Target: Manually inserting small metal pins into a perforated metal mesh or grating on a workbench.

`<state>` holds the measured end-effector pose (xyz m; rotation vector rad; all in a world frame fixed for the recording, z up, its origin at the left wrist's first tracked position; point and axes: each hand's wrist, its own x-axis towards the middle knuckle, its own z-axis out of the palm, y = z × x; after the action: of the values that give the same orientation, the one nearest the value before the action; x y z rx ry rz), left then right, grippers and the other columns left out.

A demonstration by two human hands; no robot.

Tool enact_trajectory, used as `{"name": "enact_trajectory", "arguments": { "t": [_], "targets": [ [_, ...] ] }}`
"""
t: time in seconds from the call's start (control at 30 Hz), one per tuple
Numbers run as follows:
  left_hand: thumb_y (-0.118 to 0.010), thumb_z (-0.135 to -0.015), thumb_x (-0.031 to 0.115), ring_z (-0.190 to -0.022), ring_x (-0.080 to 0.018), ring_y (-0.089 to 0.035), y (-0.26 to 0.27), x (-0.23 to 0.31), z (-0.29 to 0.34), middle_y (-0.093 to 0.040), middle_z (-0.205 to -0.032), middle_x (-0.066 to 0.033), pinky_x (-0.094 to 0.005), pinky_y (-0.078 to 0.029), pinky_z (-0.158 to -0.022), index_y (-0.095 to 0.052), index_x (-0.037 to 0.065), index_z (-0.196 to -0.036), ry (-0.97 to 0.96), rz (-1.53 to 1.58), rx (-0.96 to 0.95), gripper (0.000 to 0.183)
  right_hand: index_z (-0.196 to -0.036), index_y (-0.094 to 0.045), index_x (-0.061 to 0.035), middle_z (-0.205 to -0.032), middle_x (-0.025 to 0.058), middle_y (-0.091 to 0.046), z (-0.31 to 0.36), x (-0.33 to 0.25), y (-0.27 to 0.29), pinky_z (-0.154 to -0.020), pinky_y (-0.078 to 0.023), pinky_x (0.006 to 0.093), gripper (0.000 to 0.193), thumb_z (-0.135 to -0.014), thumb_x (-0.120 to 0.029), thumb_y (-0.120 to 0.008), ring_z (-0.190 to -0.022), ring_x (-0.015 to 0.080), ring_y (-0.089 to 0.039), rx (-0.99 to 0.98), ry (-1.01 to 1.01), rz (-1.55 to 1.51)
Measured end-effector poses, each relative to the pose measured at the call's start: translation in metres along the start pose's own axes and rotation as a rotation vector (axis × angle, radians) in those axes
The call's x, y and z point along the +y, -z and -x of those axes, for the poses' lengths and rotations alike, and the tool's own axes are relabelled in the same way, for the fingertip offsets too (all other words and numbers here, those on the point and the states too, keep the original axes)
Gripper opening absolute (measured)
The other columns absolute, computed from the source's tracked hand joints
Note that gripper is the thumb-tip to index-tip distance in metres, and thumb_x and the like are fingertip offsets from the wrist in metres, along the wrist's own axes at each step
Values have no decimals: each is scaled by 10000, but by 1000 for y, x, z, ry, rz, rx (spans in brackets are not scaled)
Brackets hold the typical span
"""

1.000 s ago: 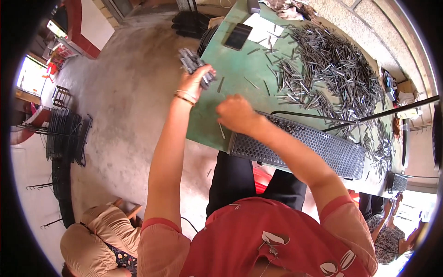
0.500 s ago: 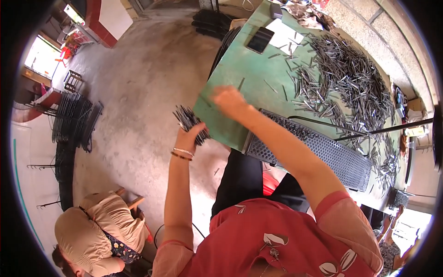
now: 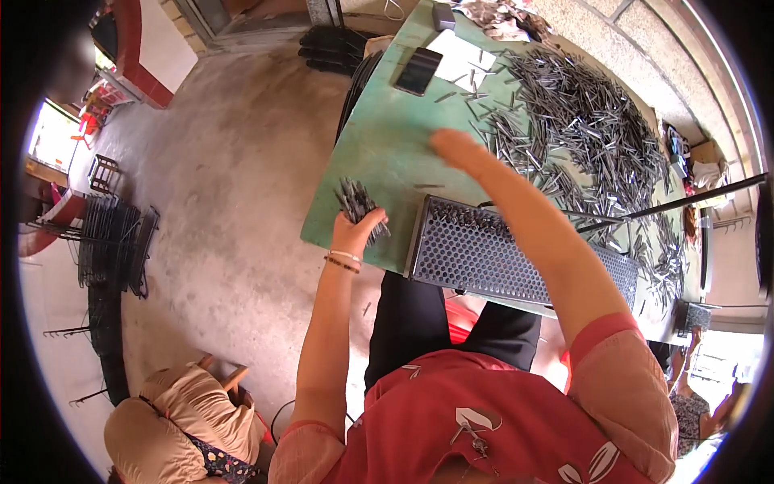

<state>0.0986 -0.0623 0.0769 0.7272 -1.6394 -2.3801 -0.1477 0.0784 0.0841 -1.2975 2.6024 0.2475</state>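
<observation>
My left hand [image 3: 355,234] is closed around a bundle of thin dark metal rods [image 3: 353,197], over the near left edge of the green table [image 3: 383,149]. The rod ends fan out above and below the fist. My right hand [image 3: 461,150] hovers over the tabletop, just left of the big heap of loose rods [image 3: 597,117]. Motion smears its fingers, so their grip cannot be made out. In front of me along the table's near edge lies a long black tray full of round holes [image 3: 476,262]. Small dark pieces line its far side.
A phone [image 3: 418,71] and white paper [image 3: 461,58] lie on the far left of the table. A dark bar [image 3: 693,196] reaches across from the right. Stacked black racks [image 3: 113,242] stand at the left wall. A person in tan [image 3: 181,415] sits at lower left.
My left hand has brought the bundle from beside the table to over its corner. My right hand has swung right, toward the heap. The whole view has shifted slightly.
</observation>
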Motion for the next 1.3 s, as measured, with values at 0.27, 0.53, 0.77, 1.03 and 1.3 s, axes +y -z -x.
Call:
{"name": "enact_trajectory", "arguments": {
  "t": [0.27,0.53,0.77,1.03,1.3],
  "targets": [
    [-690,-761,149,-656,-108,-598,-17,6,-49,-659,-726,-39,-260,-456,-613,-653,-6,-785,-192,-263,-5,161,-864,-683,-45,-821,162,-670,25,-24,15,-699,-515,396,252,-725,-248,-629,-807,317,-649,-132,165,-814],
    [-719,-759,159,-644,-83,-559,-24,-24,-71,-628,-713,-5,-264,-452,-601,-647,15,-772,-362,-369,20,162,-864,-689,-66,-863,176,-655,23,18,-14,-710,-500,421,211,-785,-211,-557,-773,355,-625,170,-144,-249],
    [-668,-793,119,-666,-179,-609,-23,37,-22,-602,-753,-57,-314,-511,-625,-577,23,-895,63,120,-252,167,-999,-681,-5,-835,63,-655,72,-69,69,-684,-470,274,389,-789,-331,-719,-759,121,-559,175,33,-1346],
    [-653,-781,111,-635,-149,-589,-49,30,74,-591,-764,-52,-295,-507,-565,-558,12,-1028,240,253,-316,282,-926,-683,45,-717,64,-643,137,-96,72,-567,-462,250,251,-800,-172,-693,-616,109,-552,111,-7,-1540],
    [-635,-801,113,-677,-143,-590,-70,-12,111,-596,-797,-52,-278,-494,-588,-558,-3,-1080,367,294,-333,311,-944,-667,51,-747,51,-648,195,-85,37,-608,-470,230,224,-849,-151,-650,-654,92,-572,219,-113,-1526]
  ]
}}
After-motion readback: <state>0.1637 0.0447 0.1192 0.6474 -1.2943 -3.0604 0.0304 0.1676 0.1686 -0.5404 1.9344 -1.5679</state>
